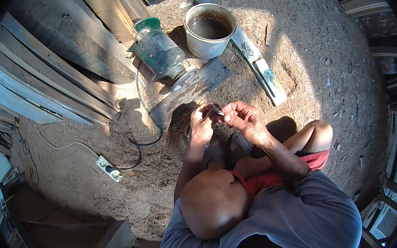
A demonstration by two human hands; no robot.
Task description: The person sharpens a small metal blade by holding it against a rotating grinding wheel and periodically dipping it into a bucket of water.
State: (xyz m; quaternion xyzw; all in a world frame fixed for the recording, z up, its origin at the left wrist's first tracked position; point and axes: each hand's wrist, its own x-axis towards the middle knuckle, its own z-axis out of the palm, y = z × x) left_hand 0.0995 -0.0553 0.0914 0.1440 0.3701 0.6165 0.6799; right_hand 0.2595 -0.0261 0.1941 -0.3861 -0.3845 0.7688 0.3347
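In front of my shins, my left hand [202, 123] and my right hand [246, 121] are close together. Between their fingertips is a small, thin, flat piece [217, 109], dark with a pale edge; its exact kind is too small to make out. The right thumb and forefinger pinch its near end, and the curled left fingers grip its other side. Just beyond the hands stands a worn green electric motor [159, 51], with a disc-like part [185, 80] at its near end above a scuffed flat board [208, 81].
A whitish bucket [208, 50] of dark liquid stands behind the board. A narrow plank [259, 70] lies right of it. A black cable runs to a white power strip [109, 168] at the left. Long boards [54, 66] lean at the far left. My bent knee [213, 204] is near.
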